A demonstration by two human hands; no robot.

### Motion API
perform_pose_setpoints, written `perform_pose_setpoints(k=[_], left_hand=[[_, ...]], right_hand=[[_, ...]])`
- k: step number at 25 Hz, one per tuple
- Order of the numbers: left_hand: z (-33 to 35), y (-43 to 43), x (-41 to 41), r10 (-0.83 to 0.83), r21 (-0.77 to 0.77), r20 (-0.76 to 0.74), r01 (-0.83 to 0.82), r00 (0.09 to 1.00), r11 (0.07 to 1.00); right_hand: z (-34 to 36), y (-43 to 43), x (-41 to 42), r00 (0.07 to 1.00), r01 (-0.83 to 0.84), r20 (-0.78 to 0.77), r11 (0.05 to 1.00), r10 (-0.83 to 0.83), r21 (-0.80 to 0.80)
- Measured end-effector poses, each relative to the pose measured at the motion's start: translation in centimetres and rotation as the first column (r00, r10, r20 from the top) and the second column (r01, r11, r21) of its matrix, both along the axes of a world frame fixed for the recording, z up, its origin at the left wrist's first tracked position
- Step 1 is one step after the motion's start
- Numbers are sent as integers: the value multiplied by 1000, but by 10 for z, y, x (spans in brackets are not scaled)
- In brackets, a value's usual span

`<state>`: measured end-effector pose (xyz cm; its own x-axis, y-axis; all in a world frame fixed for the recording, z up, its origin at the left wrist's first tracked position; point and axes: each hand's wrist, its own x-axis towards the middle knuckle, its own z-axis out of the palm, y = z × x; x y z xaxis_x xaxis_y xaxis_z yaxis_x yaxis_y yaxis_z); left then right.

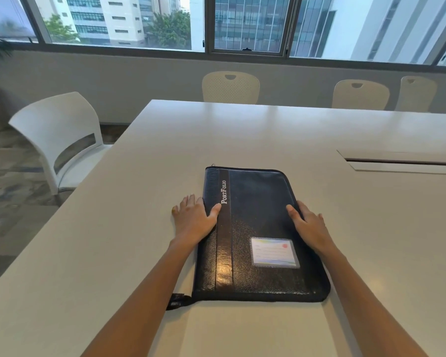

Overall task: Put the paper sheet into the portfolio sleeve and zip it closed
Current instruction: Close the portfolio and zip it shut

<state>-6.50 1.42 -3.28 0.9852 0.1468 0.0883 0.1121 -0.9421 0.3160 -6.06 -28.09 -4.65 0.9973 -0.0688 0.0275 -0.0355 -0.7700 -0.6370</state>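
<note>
A black leather portfolio sleeve [258, 228] printed "PortFolio" lies flat on the white table [139, 228], with a clear name-card pocket [274, 252] on its cover. Its zip looks shut along the far edge, and the zip pull [213, 165] sits at the far left corner. My left hand [195, 219] lies flat against the sleeve's left edge, thumb on the cover. My right hand [308, 224] rests against the right edge, thumb on top. A black strap [177, 301] sticks out at the near left corner. No paper sheet shows.
A white chair [59, 140] stands at the table's left side. Three cream chairs, one of them [231, 87], line the far side under the windows. A cable slot with a lid [402, 162] is set into the table at the right.
</note>
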Motion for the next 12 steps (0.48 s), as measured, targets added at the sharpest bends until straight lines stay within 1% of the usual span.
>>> perform_pose_setpoints(k=[3,5,7,12], left_hand=[[-2,0,-1,4,-35,19,-3,1000,999],[-3,0,-1,8,-62,45,-5,999,998],[-4,1,-1,13,-86,73,-6,997,996],[-6,12,1,27,-186,135,-2,991,983]], right_hand=[[7,6,-4,997,54,45,974,-65,221],[10,7,-6,997,64,26,944,-76,324],[12,9,-8,997,80,-11,914,-82,397],[18,24,-9,990,139,-49,852,-133,504]])
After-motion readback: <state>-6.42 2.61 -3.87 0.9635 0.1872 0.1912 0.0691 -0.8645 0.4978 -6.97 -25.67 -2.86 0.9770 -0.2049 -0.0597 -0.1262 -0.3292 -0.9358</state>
